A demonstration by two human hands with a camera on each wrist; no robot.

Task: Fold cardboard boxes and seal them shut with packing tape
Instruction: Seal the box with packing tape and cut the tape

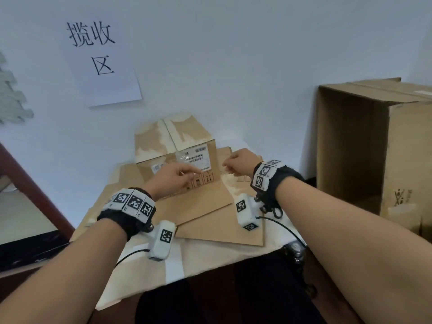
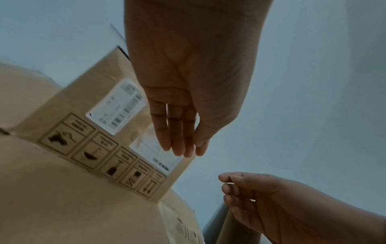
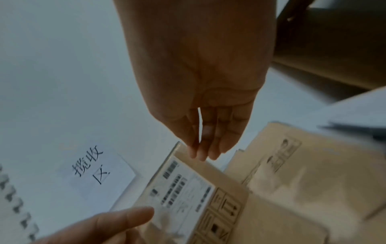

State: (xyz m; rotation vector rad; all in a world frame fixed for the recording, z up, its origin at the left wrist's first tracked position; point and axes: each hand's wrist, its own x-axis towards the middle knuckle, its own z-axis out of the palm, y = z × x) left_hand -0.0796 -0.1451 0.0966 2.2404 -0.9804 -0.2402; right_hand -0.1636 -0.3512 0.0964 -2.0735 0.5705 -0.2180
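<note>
Two cardboard boxes dominate what we see: the big open box (image 1: 374, 146) standing at the right against the wall, and the smaller closed box (image 1: 175, 146) sitting at the back of our table (image 1: 140, 277), on top of flattened cardboard sheets (image 1: 205, 206). Its top flaps are shut, with pale torn patches across them, and shipping labels (image 1: 191, 157) cover its near face. On the wall hangs a paper sign (image 1: 100, 59) with handwritten characters. Our left hand (image 1: 173, 178) reaches toward the labelled face, fingers extended and holding nothing. Our right hand (image 1: 238, 162) hovers just right of the box, fingers loosely curled, gripping nothing.
</note>
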